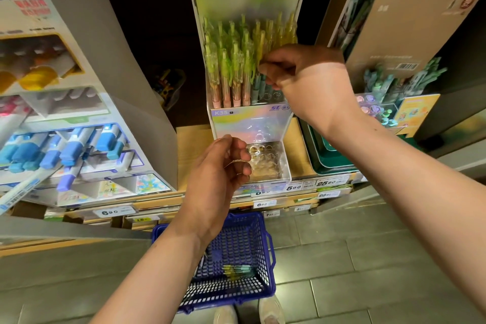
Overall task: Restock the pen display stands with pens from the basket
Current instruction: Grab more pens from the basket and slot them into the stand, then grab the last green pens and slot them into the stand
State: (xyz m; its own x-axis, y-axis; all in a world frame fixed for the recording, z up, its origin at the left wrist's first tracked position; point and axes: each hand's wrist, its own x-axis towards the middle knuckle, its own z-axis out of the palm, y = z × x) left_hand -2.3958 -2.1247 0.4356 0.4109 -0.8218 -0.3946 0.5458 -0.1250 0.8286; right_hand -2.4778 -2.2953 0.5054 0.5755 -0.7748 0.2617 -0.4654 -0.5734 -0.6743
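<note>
A tiered clear pen stand [299,2] stands on the shelf straight ahead. Its middle tier is packed with green and yellow pens [228,60]. My right hand [307,79] is at the right side of that tier, fingers curled, pinching a yellow pen [261,47] among the others. The lowest tier [268,159] shows bare clear holes. My left hand [218,166] hovers in front of it with loosely curled fingers and holds nothing. Below, a blue plastic basket [263,247] sits on the floor with a few pens [238,269] lying in it.
A marker display [71,144] with blue-capped markers fills the left. A brown cardboard display [399,21] and green trays [328,160] stand on the right. Price tags [293,187] line the shelf edge. My shoes [271,310] are by the basket on the grey tiles.
</note>
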